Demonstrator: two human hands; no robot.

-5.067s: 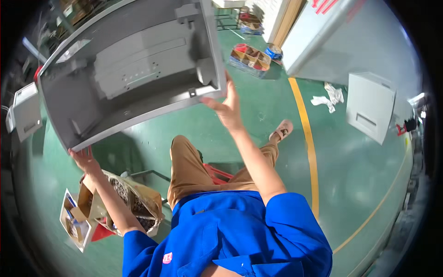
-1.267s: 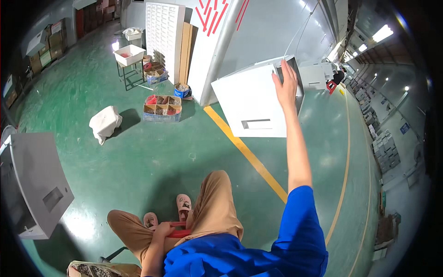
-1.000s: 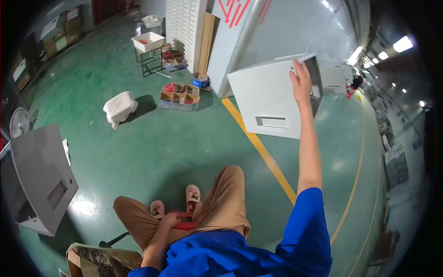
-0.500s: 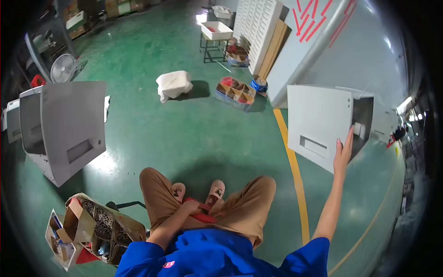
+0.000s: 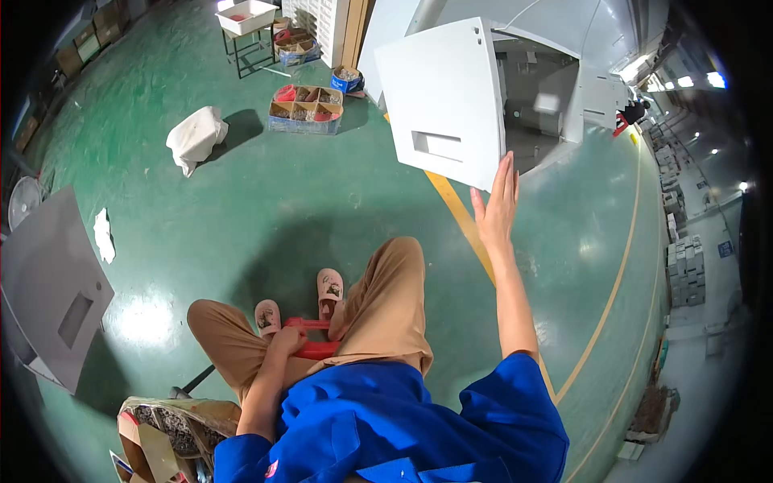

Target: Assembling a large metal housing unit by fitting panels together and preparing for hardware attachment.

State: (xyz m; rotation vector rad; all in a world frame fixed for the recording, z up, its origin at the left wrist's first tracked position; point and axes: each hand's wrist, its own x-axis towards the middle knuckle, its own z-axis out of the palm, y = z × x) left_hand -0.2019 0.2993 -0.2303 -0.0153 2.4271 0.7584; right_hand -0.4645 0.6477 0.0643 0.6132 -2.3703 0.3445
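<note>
My right hand point(image 5: 498, 211) is stretched out with its fingers straight, touching the lower corner of the white door panel point(image 5: 439, 97). The panel has a rectangular recess and stands ajar on a white metal cabinet point(image 5: 572, 121), whose dark inside shows with a small pale block point(image 5: 546, 103) in it. My left hand point(image 5: 287, 340) is down between my knees, its fingers curled round a red frame-shaped thing point(image 5: 316, 351). Its kind is unclear, partly hidden by the hand and my trousers.
Another grey cabinet point(image 5: 60, 282) stands at the left. A cloth-covered lump point(image 5: 196, 138) and a divided carton of parts point(image 5: 306, 121) are on the green floor, with a white tray point(image 5: 245, 16) on a stand behind. Close by my left, an open parts box point(image 5: 173, 431) stands.
The view has swung right, so the cabinet with the panel appears nearer the middle and the left cabinet slips toward the rim. My right hand stays at the panel's edge.
</note>
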